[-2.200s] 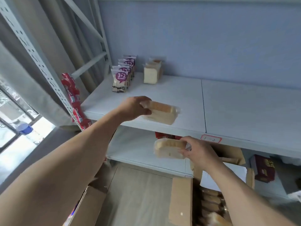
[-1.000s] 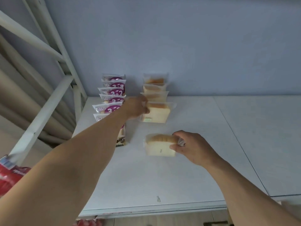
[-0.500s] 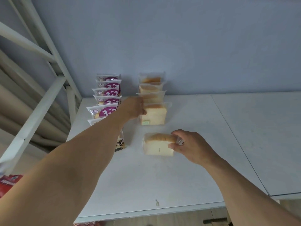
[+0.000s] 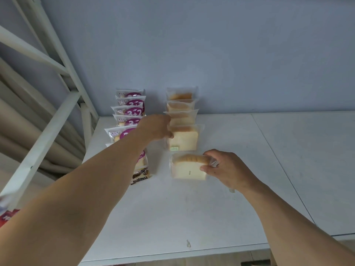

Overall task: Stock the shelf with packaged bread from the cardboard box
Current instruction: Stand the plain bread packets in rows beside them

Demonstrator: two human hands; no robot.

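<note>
On shelf (image 4: 192, 217): right hand (image 4: 228, 169) pinches bread pack (image 4: 189, 167).

This looks like a small shop or stockroom: a white metal shelf (image 4: 221, 208) on a slotted steel upright frame (image 4: 48, 131) stands against a plain blue wall (image 4: 211, 54), carrying neat front-to-back rows of purple-labelled snack packets (image 4: 130, 110) and clear-wrapped bread packs (image 4: 181, 120), like retail stock.

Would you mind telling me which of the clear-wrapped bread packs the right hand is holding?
The frontmost bread pack, nearest the shelf's front edge; the right hand grips its right end. It stands apart, just in front of the row the left hand touches.
</note>
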